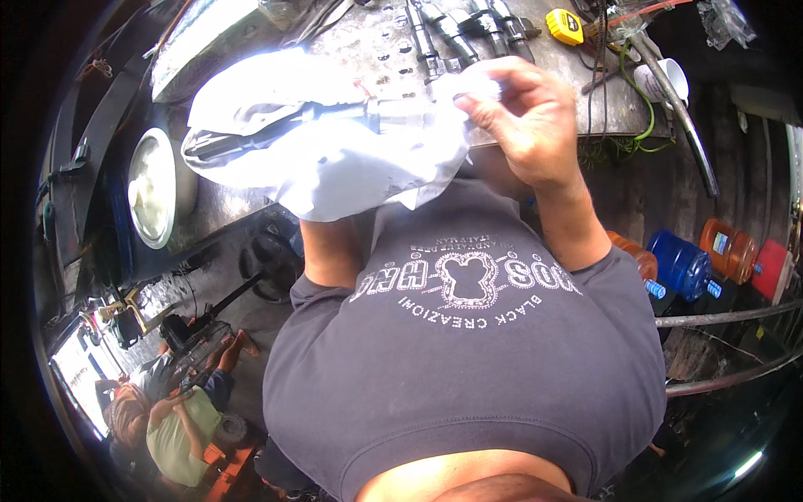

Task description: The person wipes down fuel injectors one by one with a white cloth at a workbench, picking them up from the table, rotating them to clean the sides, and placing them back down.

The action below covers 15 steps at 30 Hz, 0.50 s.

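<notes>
A white cloth [351, 171], overexposed in the bright light, hangs in front of me above the near edge of the workbench. In its fold lies a long part with a ribbed black body [242, 144] and a pale, shiny, tube-like section [401, 115] on the right. My left forearm [330, 247] comes up under the cloth; the cloth hides the left hand and its fingers. With thumb and fingers closed, my right hand [531, 125] pinches a bunched end of the cloth at the right end of the part.
Several black and metal rod-shaped parts [452, 33] lie on the workbench [368, 42], beside a yellow tape measure [565, 27]. A white mug [661, 81] and a bent pipe [682, 121] are right. Left is a pale round basin [152, 188]. Large bottles [682, 263] stand right; people [180, 418] sit lower left.
</notes>
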Motion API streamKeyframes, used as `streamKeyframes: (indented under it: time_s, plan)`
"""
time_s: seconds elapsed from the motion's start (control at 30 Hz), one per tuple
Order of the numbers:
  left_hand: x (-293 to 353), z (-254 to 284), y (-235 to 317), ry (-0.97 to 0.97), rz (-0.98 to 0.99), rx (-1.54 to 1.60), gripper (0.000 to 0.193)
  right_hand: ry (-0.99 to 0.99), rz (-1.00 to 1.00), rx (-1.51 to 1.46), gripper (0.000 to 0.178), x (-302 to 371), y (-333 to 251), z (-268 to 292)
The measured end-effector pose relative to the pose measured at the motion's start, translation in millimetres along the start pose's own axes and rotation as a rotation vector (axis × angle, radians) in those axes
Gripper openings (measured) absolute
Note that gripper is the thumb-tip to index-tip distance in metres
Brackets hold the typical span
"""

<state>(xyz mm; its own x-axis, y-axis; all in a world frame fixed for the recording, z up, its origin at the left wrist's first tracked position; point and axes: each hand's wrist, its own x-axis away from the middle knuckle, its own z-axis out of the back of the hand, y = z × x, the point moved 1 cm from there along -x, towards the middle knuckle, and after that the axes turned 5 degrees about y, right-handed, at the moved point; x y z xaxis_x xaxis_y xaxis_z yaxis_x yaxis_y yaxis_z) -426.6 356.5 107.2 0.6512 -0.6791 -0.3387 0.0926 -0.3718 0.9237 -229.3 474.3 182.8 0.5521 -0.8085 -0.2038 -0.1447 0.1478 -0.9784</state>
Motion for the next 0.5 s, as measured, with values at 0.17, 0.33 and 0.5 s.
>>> streamKeyframes:
  time_s: [0.17,0.33,0.5]
  plan:
    - [-2,-1,5,-0.043,-0.037,-0.048,0.039,-0.023,0.478,0.195,0.035,-4,-9,0]
    - [9,-15,22,-0.22,-0.129,-0.158,0.039,-0.39,0.245,0.424,0.039,-12,-16,-15]
    - [-15,-22,16,-0.321,-0.119,-0.169,0.04,-0.634,-0.046,0.101,0.038,-20,16,-15]
